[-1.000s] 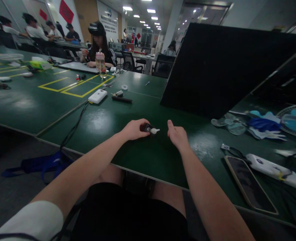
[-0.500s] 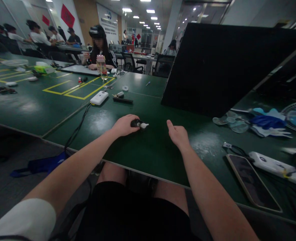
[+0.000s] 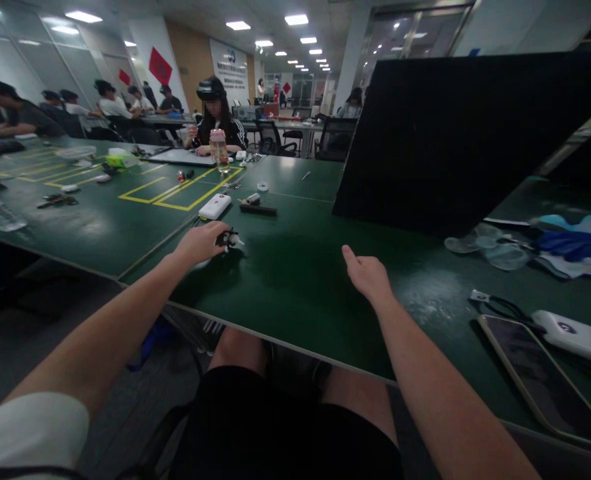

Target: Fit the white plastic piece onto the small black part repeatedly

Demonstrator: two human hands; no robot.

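My left hand (image 3: 199,243) is closed around a small black part with a white tip (image 3: 231,240), held just above the green table (image 3: 300,280) to the left of my lap. My right hand (image 3: 369,276) rests over the table about a forearm's length to the right. Its fingers are curled in and the thumb sticks up; nothing shows in it.
A white power bank (image 3: 214,206) with a cable and a black bar (image 3: 258,209) lie beyond my left hand. A big black board (image 3: 455,140) leans at the right. A phone (image 3: 540,377), another white pack (image 3: 575,335) and blue gloves (image 3: 570,243) lie to the right. People sit at the far tables.
My left hand has carried the small black part leftward, away from my right hand. The right hand has stayed in place. My view has turned left.
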